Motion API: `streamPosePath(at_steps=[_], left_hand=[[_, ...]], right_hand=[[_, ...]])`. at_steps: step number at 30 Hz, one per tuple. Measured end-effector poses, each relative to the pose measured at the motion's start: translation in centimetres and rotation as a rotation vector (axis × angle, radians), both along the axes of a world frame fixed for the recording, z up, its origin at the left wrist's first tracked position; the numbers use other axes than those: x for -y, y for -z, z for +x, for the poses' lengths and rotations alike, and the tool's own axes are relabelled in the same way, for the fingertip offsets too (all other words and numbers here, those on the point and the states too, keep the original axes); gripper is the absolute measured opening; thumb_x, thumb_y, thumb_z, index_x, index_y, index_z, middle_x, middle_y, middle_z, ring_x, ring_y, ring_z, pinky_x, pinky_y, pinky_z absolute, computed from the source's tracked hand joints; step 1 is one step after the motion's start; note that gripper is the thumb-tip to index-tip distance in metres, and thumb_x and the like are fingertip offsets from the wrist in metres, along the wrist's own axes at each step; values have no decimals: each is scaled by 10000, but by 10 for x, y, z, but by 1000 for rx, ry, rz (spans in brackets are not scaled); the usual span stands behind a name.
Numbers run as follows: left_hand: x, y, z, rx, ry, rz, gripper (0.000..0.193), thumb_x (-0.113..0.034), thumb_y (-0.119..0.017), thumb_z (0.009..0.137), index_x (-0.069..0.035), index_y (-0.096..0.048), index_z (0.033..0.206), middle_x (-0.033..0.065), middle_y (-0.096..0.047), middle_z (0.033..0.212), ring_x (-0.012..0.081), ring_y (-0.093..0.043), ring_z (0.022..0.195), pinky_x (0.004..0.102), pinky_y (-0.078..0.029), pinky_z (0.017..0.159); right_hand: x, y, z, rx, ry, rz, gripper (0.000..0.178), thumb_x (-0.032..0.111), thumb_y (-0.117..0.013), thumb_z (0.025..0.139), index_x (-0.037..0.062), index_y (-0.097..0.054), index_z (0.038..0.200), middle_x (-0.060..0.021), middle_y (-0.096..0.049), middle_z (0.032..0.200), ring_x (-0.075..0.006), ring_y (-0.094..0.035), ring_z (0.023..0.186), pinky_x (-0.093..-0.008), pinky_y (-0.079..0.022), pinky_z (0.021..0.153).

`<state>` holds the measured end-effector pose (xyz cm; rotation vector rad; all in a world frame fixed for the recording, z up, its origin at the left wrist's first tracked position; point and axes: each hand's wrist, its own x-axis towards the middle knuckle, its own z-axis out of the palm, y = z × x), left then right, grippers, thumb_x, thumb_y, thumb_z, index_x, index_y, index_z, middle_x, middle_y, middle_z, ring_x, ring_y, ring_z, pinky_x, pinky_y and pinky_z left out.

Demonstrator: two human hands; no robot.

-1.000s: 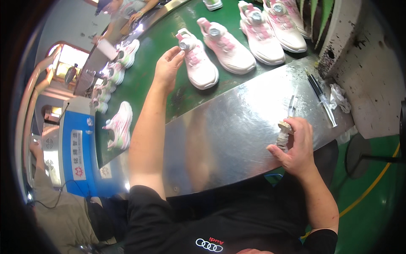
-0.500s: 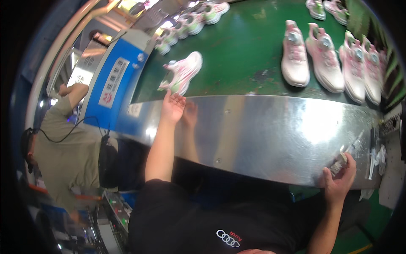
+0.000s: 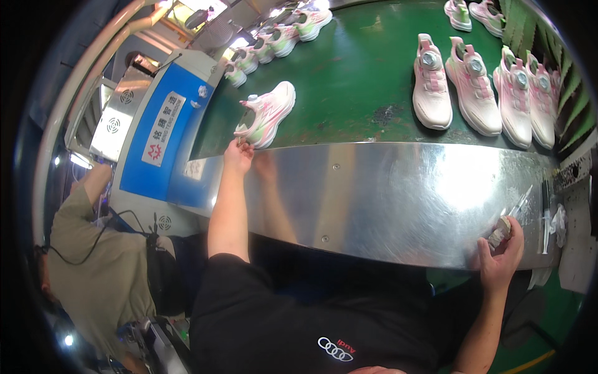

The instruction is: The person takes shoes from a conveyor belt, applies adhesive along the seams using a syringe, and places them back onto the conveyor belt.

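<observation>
My left hand (image 3: 240, 156) reaches to the near edge of the green surface, its fingers closed on the heel of a pink and white sneaker (image 3: 272, 113). The sneaker has a round dial on its tongue, and its toe points away to the right. My right hand (image 3: 502, 257) is at the right end of the metal ledge. Between its thumb and fingers sits a small, rough, greyish lump (image 3: 499, 234), whose kind I cannot make out. A thin, pale, stick-like tool (image 3: 521, 201) lies just beyond that hand.
Several matching sneakers (image 3: 432, 87) stand at the right on the green surface (image 3: 355, 75); another row (image 3: 283, 41) is at the far left. The metal ledge (image 3: 386, 193) runs in front of me. A blue and grey machine (image 3: 146, 181) and a co-worker (image 3: 103, 262) are at the left.
My left hand was open with its palm up beside the sneaker's heel; now its fingers have closed on the heel. My right hand still holds the greyish lump in about the same place.
</observation>
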<state>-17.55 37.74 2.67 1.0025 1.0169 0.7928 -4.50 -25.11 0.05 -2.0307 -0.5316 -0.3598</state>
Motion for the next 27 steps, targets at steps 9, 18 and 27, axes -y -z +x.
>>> streamPosePath(at_steps=[9,18,27], left_hand=[[53,-72,24,-26,412,263,178,-171,-514,867,-77,-522,717,28,-502,564,144,-520,506,220,-372,426],[238,-92,-25,1,735,466,299,-164,-384,917,-33,-484,667,84,-547,566,126,-511,479,202,-364,391],[307,-38,-24,227,1220,140,327,-209,-513,918,68,-615,778,150,-646,735,157,-610,583,244,-493,519]], right_hand=[[-6,-14,5,144,19,-182,578,341,-768,659,38,-520,1085,-97,-521,782,-261,-484,688,-367,-397,641],[-6,-14,3,44,-68,-123,589,329,-786,639,49,-534,1092,-84,-528,789,-242,-481,685,-347,-400,640],[2,-18,-7,-441,-159,288,561,181,-779,691,27,-493,1148,-47,-554,926,-119,-523,846,-257,-443,745]])
